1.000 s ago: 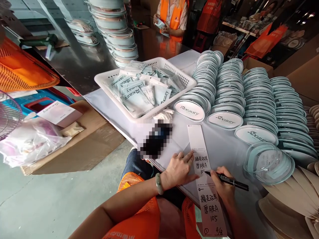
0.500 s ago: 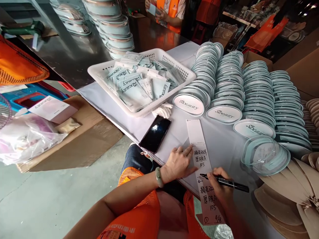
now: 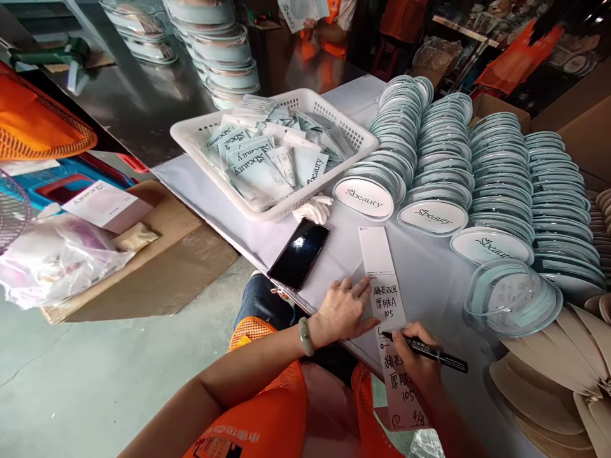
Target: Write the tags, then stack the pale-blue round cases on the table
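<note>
A black marker pen (image 3: 436,353) sits in the grip of my right hand (image 3: 420,356), its tip on a strip of white paper labels (image 3: 389,302). Handwritten characters and "105" cover two of the labels, and a small curved stroke shows by the tip. The top label is blank. My left hand (image 3: 341,312), wearing a bangle, lies flat with fingers spread, its fingertips on the strip's left edge. A black phone (image 3: 299,254) lies just beyond that hand, beside a crumpled white cloth or tissue (image 3: 312,210).
A white basket (image 3: 356,130) of printed sachets stands behind the phone. Rows of oval "beauty" packages (image 3: 432,217) fill the right side, with beige pads (image 3: 539,394) nearer me. Stacked containers (image 3: 219,51) stand at the back left. A co-worker's hand (image 3: 310,27) holds a printed sheet across the table.
My right hand has moved the marker slightly left and down onto the label, where a curved stroke now shows. The left hand stays in place. The co-worker's printed sheet has been raised and opened out.
</note>
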Demonstrator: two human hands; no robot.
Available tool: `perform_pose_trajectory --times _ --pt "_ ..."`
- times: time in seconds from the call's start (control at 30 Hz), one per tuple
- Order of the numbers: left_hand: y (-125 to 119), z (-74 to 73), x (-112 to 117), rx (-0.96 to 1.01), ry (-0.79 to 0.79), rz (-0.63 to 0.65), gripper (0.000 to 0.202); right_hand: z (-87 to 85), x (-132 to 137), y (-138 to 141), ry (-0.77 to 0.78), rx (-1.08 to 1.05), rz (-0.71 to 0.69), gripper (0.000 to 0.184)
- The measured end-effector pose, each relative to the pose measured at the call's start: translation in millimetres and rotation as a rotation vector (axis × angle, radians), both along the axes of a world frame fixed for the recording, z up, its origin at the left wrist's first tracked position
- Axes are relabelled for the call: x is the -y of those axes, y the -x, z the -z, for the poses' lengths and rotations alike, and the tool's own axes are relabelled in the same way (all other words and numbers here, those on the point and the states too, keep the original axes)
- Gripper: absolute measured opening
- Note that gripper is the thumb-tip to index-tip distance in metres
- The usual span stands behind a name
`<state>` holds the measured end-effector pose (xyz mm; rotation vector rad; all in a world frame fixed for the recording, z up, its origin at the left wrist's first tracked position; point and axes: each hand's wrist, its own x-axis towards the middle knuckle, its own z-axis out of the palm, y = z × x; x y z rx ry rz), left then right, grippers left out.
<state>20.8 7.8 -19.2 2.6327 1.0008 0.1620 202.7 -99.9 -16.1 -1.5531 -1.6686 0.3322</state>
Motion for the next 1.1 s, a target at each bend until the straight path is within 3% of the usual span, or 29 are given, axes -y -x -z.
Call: perform_pose_trajectory --times 0.33,0.53,0.73,0.9,1.1 --pt "-1 0.7 0 -0.001 -0.009 -0.006 0.076 5.0 4 -3 0.062 -0.053 0.033 0.034" --pt "-1 3.1 1 0.028 -0.019 -0.011 0.075 7.4 12 -25 0.104 -0.164 0.341 0.039" --pt "-2 1.8 1 0.017 -0.014 -0.016 0.075 9.6 13 -41 0.128 -0.138 0.337 0.044" --pt "-2 2.7 2 0.019 -0.035 -0.018 0.075 13.0 15 -39 0.098 -0.153 0.338 0.038" --pt "-2 2.2 2 0.017 -0.038 -0.026 0.075 5.3 13 -34 0.101 -0.124 0.336 0.037"
